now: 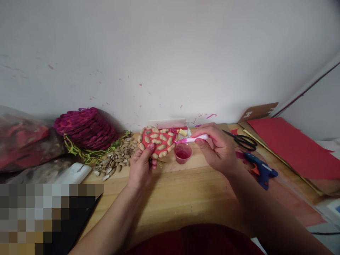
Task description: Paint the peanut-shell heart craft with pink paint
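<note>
Pinched in my left hand [142,164] is a red piece covered with peanut shells [156,141], held up over the table with my thumb on its front. My right hand [219,148] grips a white brush [196,138] whose pink-stained tip is at the right edge of the shell-covered piece. Some shells at that edge look dark pink. Below the brush tip stands a small clear cup of dark pink liquid [183,154].
Left of my hands lie loose shell halves [114,159] and a stack of purple shell-covered pieces [85,129]. To the right are black scissors [245,141], a blue glue gun [261,168] and red sheets [289,145]. A pink-splashed wall [164,63] rises behind.
</note>
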Tool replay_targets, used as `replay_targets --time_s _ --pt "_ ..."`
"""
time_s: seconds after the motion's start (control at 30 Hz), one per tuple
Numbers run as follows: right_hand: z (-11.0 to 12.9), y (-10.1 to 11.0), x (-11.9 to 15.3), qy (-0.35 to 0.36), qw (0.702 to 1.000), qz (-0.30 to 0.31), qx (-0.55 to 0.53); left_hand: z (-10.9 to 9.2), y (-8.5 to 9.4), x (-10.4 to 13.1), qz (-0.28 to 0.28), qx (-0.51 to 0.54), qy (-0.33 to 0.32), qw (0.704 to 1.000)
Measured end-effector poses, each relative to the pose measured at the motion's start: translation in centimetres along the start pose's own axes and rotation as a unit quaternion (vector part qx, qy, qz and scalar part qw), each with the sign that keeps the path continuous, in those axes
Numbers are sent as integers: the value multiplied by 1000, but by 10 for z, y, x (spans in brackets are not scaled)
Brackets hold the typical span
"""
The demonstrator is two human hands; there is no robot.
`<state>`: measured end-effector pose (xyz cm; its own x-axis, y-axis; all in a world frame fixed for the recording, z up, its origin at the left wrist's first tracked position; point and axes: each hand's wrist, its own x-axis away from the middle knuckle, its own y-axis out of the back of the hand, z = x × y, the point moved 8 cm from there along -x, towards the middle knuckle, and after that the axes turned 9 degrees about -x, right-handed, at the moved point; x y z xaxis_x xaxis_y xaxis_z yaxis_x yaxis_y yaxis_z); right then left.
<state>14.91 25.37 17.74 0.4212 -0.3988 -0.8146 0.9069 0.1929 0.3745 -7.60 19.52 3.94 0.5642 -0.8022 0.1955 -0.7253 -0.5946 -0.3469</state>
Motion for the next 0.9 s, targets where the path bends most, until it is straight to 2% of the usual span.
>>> replay_targets --time_s 0.13,0.27,0.47,0.6,0.77,0.9 --pt "-10 4 3 -21 1000 -15 -8 7 -2 0 10 27 56 998" --pt "-19 11 6 -45 997 -57 -31 8 -5 2 2 54 103 993" --pt "-30 6 10 -88 991 -54 -81 8 -12 9 5 89 172 981" --pt "-35 13 9 -109 985 -101 -89 10 -13 9 22 101 195 975" --pt "-39 9 7 -138 977 -103 -125 15 -12 7 35 112 210 971" --pt "-49 12 9 -172 963 -135 -160 18 -12 7 43 121 215 968"
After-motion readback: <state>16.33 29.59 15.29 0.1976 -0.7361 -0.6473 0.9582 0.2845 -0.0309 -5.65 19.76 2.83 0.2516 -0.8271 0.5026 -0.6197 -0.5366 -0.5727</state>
